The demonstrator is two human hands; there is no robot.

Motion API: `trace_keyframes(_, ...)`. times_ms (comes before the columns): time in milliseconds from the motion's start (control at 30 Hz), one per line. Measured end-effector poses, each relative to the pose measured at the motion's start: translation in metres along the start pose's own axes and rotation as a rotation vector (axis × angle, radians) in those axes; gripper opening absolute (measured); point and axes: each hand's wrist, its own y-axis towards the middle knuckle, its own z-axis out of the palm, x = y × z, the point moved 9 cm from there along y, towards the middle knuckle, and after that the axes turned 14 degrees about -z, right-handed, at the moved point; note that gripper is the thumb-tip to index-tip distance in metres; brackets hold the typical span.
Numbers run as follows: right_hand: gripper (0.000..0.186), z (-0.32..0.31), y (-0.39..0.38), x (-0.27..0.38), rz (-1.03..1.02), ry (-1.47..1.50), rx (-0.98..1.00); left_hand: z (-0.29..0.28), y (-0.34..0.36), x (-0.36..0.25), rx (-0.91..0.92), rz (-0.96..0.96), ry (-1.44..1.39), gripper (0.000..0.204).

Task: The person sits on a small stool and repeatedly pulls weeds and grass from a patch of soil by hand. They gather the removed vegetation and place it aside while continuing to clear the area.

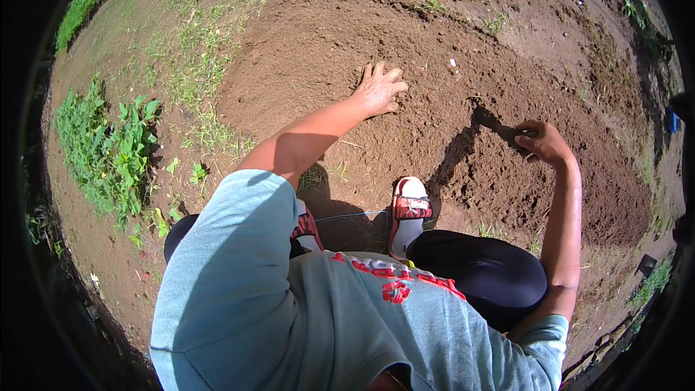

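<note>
My left hand (380, 91) rests on a patch of loose brown soil (304, 51), its fingers spread and pressed against the surface. Off to the right, my right hand (544, 145) hangs above the darker, crumbly part of the dirt. Its fingers curl loosely, with a gap between thumb and forefinger and nothing visible in them. A dark shadow falls on the soil beside this hand.
Leafy green plants (108, 152) grow at the left, with sparse grass (199, 51) nearer the soil patch. My feet in red-patterned slide sandals (411, 206) stand at its near edge. A thin blue string (351, 215) runs between them. A small white scrap (453, 63) lies on the dirt.
</note>
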Motion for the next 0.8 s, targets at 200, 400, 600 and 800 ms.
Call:
trace_keyframes(200, 0.042, -0.004, -0.003, 0.011, -0.039, -0.002, -0.009, -0.027, -0.051, 0.122, 0.036, -0.044, -0.036, 0.068)
trace_keyframes(400, 0.035, -0.039, -0.027, 0.041, -0.113, 0.114, -0.047, -0.057, -0.02, 0.28, 0.05, -0.565, -0.63, 0.037)
trace_keyframes(600, 0.033, -0.027, -0.025, 0.038, -0.039, 0.155, -0.03, -0.021, -0.049, 0.247, 0.018, -1.047, -0.397, 0.08)
trace_keyframes(800, 0.031, 0.012, -0.018, 0.004, 0.046, 0.205, 0.1, 0.042, -0.102, 0.058, -0.228, -0.583, -0.602, 0.05)
